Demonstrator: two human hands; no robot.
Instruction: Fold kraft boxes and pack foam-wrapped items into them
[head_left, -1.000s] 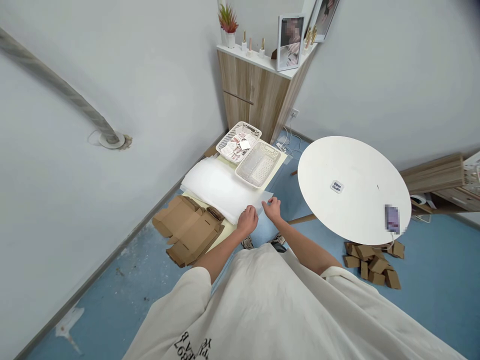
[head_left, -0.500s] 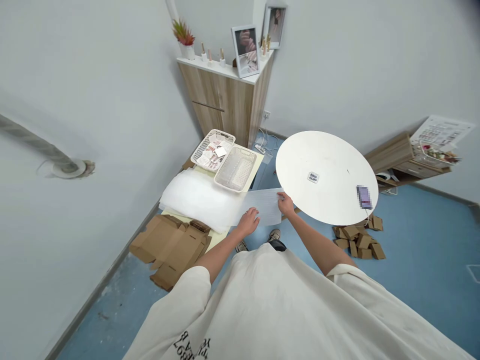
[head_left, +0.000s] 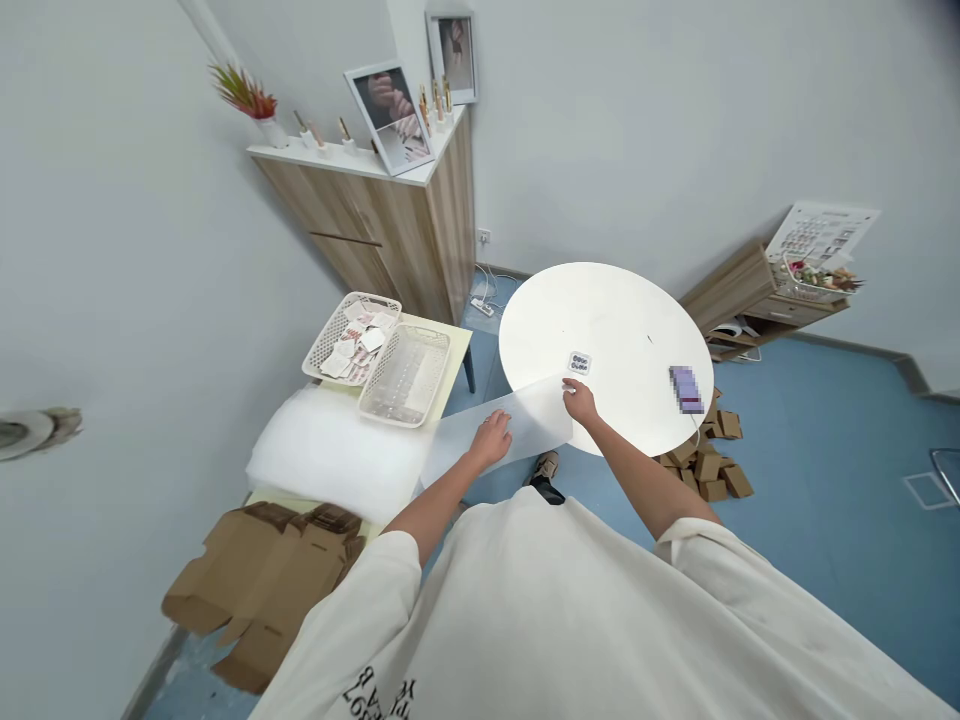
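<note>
Pale walls (head_left: 637,130), blue floor (head_left: 817,480)

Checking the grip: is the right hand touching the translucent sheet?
Touching: the head view shows the right hand with its fingertips pinching the translucent sheet at its end.

We take it for small shop's packing corner — flattened cartons (head_left: 259,565), heap of little brown boxes (head_left: 711,466), stacked white sheets (head_left: 337,447). Nail-salon touches — framed hand photos (head_left: 389,117), gold-topped bottles (head_left: 348,144) on wood-grain cabinet (head_left: 375,205).

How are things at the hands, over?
Right hand pinching end of translucent sheet; left hand over it. Sheet reaches from white stack to round table. Small patterned square just beyond right hand.
</note>
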